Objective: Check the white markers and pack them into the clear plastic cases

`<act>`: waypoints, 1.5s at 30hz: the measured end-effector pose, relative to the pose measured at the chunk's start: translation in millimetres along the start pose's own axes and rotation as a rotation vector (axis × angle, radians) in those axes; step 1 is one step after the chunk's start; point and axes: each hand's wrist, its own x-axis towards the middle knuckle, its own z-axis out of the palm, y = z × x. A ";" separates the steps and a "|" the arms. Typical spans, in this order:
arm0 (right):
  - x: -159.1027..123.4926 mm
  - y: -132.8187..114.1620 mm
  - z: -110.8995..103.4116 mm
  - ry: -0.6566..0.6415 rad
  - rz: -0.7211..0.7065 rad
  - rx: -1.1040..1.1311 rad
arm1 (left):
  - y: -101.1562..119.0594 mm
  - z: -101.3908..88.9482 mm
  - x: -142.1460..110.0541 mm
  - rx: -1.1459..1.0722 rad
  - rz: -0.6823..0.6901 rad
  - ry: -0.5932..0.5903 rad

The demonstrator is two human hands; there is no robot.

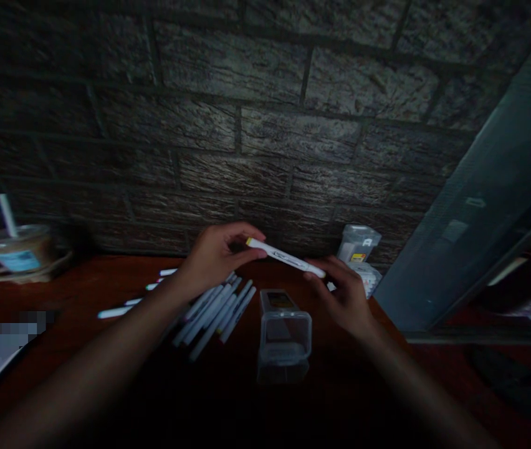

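Observation:
A white marker (285,257) with a yellow end is held level above the reddish table (83,293). My left hand (214,255) pinches its yellow end between thumb and fingers. My right hand (343,293) grips the other end with curled fingers. Below my left hand lies a bunch of several white markers (219,312), roughly side by side. A clear plastic case (284,337) stands open on the table below the held marker, between my two hands.
A few loose markers (120,308) lie to the left. An iced drink cup with a straw (15,249) stands at far left. Clear plastic packets (359,246) lean on the brick wall behind. A glass panel (471,218) slopes at right.

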 end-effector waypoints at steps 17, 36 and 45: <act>69.7 -72.3 22.4 -0.107 -0.181 0.222 | -25.5 11.1 -0.3 0.101 0.095 -0.132; 58.3 -76.8 0.0 -0.056 -0.325 0.026 | -15.8 27.1 -8.1 0.158 0.280 -0.069; 57.2 -84.7 1.5 -0.162 -0.308 0.030 | -17.0 27.6 -8.0 0.180 0.301 -0.101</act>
